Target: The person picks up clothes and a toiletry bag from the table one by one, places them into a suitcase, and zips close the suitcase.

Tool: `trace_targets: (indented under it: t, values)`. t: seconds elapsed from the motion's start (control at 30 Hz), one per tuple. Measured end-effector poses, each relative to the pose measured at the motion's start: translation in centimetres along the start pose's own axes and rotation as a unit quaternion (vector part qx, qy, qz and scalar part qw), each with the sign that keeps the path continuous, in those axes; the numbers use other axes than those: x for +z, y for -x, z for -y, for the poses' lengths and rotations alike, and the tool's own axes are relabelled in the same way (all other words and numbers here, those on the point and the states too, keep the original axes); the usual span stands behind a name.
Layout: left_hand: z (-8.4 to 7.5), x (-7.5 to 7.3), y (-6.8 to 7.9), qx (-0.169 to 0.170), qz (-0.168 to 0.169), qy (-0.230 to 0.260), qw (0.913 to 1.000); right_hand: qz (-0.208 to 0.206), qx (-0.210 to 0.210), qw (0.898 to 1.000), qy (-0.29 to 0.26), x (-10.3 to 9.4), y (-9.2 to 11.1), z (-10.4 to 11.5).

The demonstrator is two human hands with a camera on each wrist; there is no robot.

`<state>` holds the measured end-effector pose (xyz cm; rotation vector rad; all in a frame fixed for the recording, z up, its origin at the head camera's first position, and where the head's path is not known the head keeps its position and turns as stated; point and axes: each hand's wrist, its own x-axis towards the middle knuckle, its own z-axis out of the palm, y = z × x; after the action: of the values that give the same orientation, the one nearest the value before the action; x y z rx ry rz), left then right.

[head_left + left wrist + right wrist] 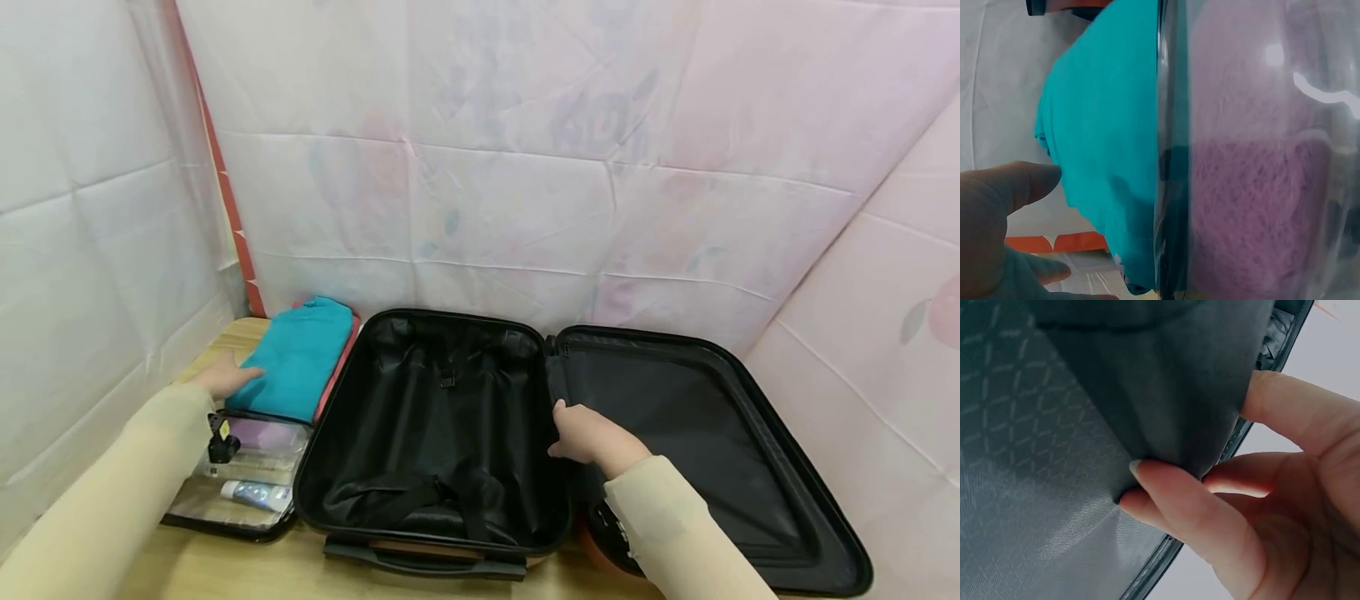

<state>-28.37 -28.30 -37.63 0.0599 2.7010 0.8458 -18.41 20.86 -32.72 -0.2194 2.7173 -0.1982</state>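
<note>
An open black suitcase [442, 400] lies with its deep half in the middle and its lid [675, 433] folded out to the right. My right hand [592, 437] is at the seam between the halves. Its fingers [1191, 512] curl about a fold of the dark lining [1172, 381], whose fabric creases at the fingertips. On the left, my left hand [225, 377] reaches over beside a folded teal cloth [300, 354], with fingers spread and thumb at the cloth's edge. Just nearer lies a clear pouch [258, 467] with black trim; something purple [1254, 212] shows inside it.
Red fabric [337, 367] shows beneath the teal cloth. A white and blue tube [257, 495] is inside the pouch. The suitcase's handle [423, 567] faces the near edge of the wooden table [217, 571]. Pale curtains [517, 208] hang close behind and at both sides.
</note>
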Motion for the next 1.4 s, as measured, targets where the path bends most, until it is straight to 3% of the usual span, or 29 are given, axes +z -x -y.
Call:
trace_targets:
  t: [0.23, 0.4, 0.6, 0.73, 1.0, 1.4]
  values:
    - [-0.2, 0.5, -0.5, -0.007, 0.012, -0.03, 0.9994, 0.001, -0.006, 1.0, 0.003, -0.1, -0.1, -0.1]
    - [-0.4, 1.2, -1.4, -0.008, 0.016, -0.017, 0.9997, 0.0, -0.007, 1.0, 0.01, -0.2, -0.2, -0.1]
    - [0.5, 1.2, -1.9, -0.032, 0.014, -0.011, 0.9993, 0.002, -0.007, 1.0, 0.013, -0.1, -0.4, -0.1]
    - [1.2, 1.1, -2.0, -0.04, 0.015, -0.036, 0.9984, 0.001, -0.005, 1.0, 0.016, -0.2, -0.4, -0.1]
    - [1.3, 1.0, -1.7, -0.038, -0.011, -0.095, 0.9947, -0.001, -0.008, 1.0, 0.021, -0.4, -0.3, 0.0]
    - [1.3, 0.4, -1.7, -0.035, -0.052, -0.108, 0.9922, 0.008, -0.007, 1.0, 0.022, -0.5, -0.4, 0.2]
